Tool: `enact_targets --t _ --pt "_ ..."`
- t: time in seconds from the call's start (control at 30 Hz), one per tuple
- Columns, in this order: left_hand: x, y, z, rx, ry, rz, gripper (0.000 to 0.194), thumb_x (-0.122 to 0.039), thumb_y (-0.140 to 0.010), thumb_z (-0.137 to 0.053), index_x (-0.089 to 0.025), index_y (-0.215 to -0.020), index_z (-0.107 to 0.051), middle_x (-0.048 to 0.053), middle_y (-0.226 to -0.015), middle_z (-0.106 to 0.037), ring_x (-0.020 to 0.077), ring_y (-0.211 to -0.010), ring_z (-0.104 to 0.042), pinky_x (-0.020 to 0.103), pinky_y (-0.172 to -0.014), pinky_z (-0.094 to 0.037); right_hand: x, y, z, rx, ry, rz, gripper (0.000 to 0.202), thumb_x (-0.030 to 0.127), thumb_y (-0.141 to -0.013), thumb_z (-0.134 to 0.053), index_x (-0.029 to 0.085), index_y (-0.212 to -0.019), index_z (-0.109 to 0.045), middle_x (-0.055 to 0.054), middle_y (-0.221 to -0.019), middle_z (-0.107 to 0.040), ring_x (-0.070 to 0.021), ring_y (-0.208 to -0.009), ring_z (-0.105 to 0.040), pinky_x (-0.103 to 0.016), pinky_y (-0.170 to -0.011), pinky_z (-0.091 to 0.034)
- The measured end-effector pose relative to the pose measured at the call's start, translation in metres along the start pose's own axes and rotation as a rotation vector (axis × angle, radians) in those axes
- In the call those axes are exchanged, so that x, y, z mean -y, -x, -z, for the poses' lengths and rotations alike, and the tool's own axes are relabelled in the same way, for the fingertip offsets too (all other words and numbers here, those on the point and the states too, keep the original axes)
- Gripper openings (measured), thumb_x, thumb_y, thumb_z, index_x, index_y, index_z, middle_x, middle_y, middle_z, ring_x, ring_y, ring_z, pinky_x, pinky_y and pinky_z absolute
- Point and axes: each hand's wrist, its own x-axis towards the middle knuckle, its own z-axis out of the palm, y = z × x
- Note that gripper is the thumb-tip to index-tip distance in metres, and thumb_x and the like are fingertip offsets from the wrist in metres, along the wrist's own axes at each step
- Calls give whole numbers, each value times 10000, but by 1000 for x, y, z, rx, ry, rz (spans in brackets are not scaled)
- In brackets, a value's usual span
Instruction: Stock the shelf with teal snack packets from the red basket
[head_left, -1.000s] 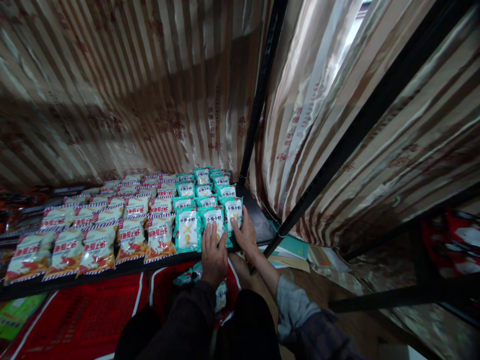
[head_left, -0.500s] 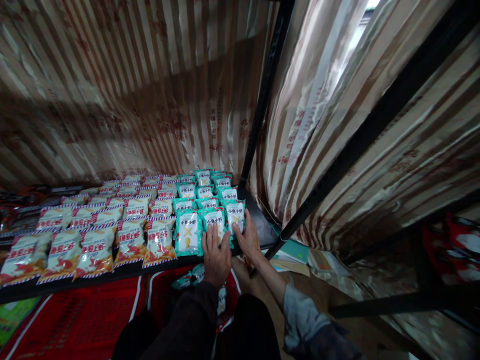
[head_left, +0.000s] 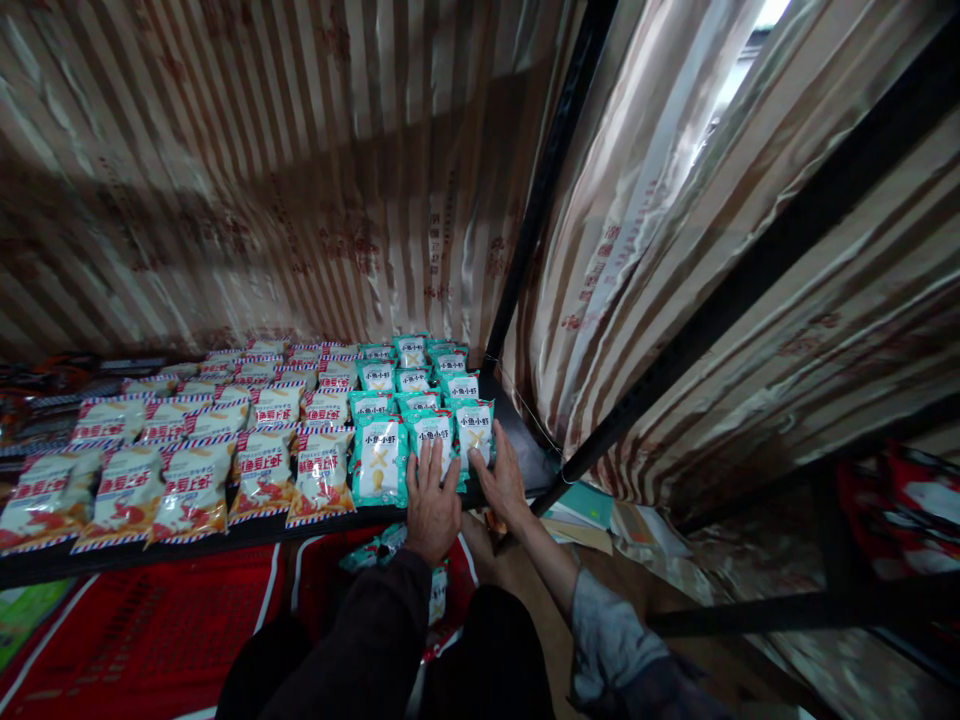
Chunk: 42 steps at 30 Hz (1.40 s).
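Observation:
Green-and-white snack packets (head_left: 379,458) stand in rows on the black shelf (head_left: 187,540). My left hand (head_left: 435,505) lies with spread fingers on the lower part of a front green packet (head_left: 433,430). My right hand (head_left: 501,478) touches the lower right side of the rightmost front packet (head_left: 474,425), its thumb on the packet's face and its fingers along the edge. To the left, rows of white-and-orange packets (head_left: 321,475) with striped borders fill the shelf.
Below the shelf is a red basket (head_left: 304,580) with more green packets (head_left: 439,597). Another red crate (head_left: 172,620) sits left of it. A black post (head_left: 544,190) and slanted bar (head_left: 675,310) stand before striped curtains (head_left: 300,180). Papers (head_left: 585,505) lie at right.
The view has shifted slightly. Both hands stay at the same two front green packets, with my right hand's fingers slightly lower along the packet's edge.

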Motion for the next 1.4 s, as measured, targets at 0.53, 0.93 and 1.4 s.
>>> enact_targets --t 0.53,0.93,1.4 --pt "0 2 -7 -17 -28 -33 421 -206 -831 -465 -168 -1250 -474 137 -1448 -304 277 -1364 -179 533 -1073 -219 31 -28 21 -117 40 186 470 345 -906 -338 175 -1344 -349 -139 -1379 -395 -237 -1290 -347 -490 -1044 -313" --pt "-4 1 -12 -39 -23 23 553 -163 -805 -440 -65 -1341 -345 186 -1433 -311 277 -1367 -161 520 -1093 -193 67 -46 -3 43 -27 332 384 284 -906 -349 195 -1251 -491 -105 -1369 -431 -213 -1265 -393 -449 -1038 -355" --pt "22 -41 34 -157 187 78 383 -123 -837 -393 -110 -1214 -459 164 -1448 -272 271 -1380 -97 509 -1073 -245 73 -51 -19 29 -61 330 383 305 -912 -346 199 -1242 -510 -105 -1353 -446 -221 -1266 -388 -465 -1044 -343"
